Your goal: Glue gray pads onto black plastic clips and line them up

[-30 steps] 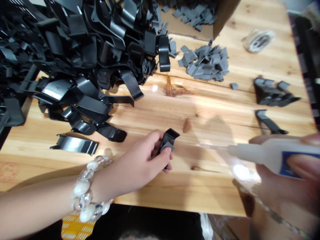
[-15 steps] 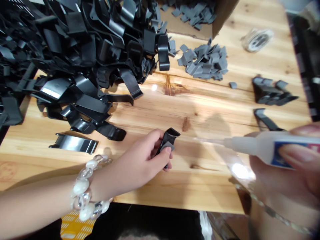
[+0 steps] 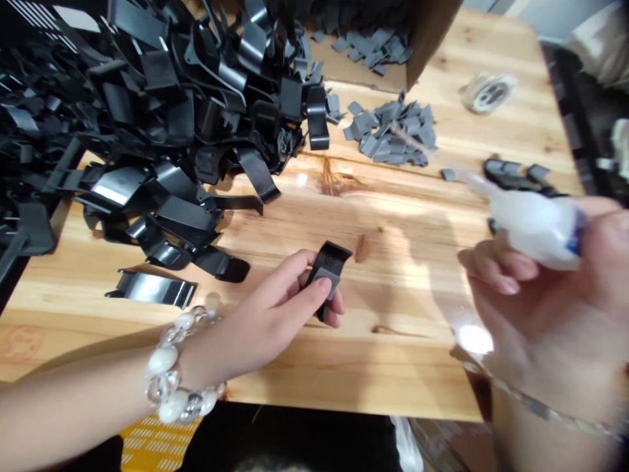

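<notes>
My left hand is closed on a curved black plastic clip near the table's front, its thumb pressing a small grey pad against the clip. On the right, my right hand grips a white glue bottle with a long thin nozzle. The nozzle points up and left, its tip in front of the pile of grey pads. One loose grey pad lies beside that pile. Several clips bearing grey pads are partly hidden behind the bottle.
A big heap of black clips covers the back left, with a separate clip nearer the front. A cardboard box of grey pads stands at the back. A clear-and-white roll lies at the back right of the wooden table.
My right hand has turned the glue bottle, so its nozzle has swung upward, away from the clip. My left thumb still presses the grey pad. The view has shifted slightly.
</notes>
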{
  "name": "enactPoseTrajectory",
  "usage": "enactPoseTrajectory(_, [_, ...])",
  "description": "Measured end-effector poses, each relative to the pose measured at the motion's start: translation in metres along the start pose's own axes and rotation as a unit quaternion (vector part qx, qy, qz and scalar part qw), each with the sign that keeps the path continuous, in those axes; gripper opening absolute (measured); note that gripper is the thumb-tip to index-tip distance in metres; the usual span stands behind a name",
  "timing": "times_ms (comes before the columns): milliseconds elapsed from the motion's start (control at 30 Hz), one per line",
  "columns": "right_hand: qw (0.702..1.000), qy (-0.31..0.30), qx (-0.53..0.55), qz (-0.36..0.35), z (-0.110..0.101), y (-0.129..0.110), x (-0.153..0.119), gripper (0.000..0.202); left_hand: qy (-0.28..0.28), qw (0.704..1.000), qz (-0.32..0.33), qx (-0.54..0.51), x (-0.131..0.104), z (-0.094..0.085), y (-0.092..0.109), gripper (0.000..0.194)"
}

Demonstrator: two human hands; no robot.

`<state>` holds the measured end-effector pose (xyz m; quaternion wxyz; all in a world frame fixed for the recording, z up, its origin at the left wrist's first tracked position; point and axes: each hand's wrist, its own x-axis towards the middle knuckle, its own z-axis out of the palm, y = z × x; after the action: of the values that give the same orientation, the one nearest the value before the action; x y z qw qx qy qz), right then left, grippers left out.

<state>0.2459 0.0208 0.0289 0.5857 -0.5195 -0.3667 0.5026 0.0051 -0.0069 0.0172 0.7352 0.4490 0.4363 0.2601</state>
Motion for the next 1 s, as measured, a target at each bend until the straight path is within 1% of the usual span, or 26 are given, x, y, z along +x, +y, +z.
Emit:
enactPoseTrajectory(33, [1.000,0.006,0.016,0.002,0.003,0.000,0.000,0.024,0.000,1.000,0.000,0.007,0.000,0.000,0.001,0.017])
enactPoseTrajectory(67, [0.999,0.004,0.031,0.018,0.005,0.001,-0.001,0.020,-0.001,1.000,0.001,0.013,0.000,-0.001,0.002,0.018])
enactPoseTrajectory(133, [0.994,-0.030,0.048,0.093,0.007,0.007,-0.001,0.014,-0.005,1.000,0.002,0.027,-0.001,-0.001,0.003,0.021])
enactPoseTrajectory(200, [0.981,-0.072,0.067,0.169,0.009,0.014,-0.001,0.011,-0.008,0.999,0.001,0.033,-0.003,-0.002,0.004,0.022])
enactPoseTrajectory(233, [0.974,-0.089,0.078,0.193,0.010,0.017,-0.001,0.010,-0.009,0.999,-0.004,0.033,-0.003,-0.002,0.005,0.022])
enactPoseTrajectory(333, [0.964,-0.101,0.102,0.223,0.015,0.021,0.001,0.010,-0.008,1.000,-0.016,0.022,-0.004,-0.001,0.005,0.022])
enactPoseTrajectory(400, [0.963,-0.086,0.120,0.225,0.018,0.022,0.002,0.013,-0.010,1.000,-0.016,0.015,-0.003,0.000,0.005,0.021])
enactPoseTrajectory(467, [0.961,-0.079,0.136,0.230,0.020,0.023,0.004,0.013,-0.012,1.000,-0.008,0.011,-0.002,0.000,0.004,0.020])
enactPoseTrajectory(567, [0.960,-0.105,0.138,0.220,0.018,0.027,0.005,0.009,-0.005,1.000,-0.006,0.007,-0.002,0.000,0.002,0.021])
enactPoseTrajectory(667, [0.965,-0.138,0.108,0.194,0.015,0.029,0.005,0.007,0.012,1.000,-0.010,-0.009,-0.002,0.000,0.000,0.022])
enactPoseTrajectory(733, [0.971,-0.145,0.088,0.170,0.014,0.028,0.003,0.007,0.020,0.999,-0.016,-0.025,-0.002,0.000,-0.001,0.021])
enactPoseTrajectory(833, [0.977,-0.146,0.087,0.132,0.013,0.025,0.002,0.008,0.026,0.998,-0.030,-0.047,0.000,0.001,0.001,0.019])
enactPoseTrajectory(900, [0.980,-0.132,0.091,0.115,0.012,0.022,0.004,0.007,0.028,0.997,-0.035,-0.064,0.001,0.002,0.003,0.017])
enactPoseTrajectory(1000, [0.989,-0.084,0.074,0.097,0.012,0.019,0.006,0.016,0.029,0.996,-0.043,-0.071,0.001,0.002,0.005,0.016])
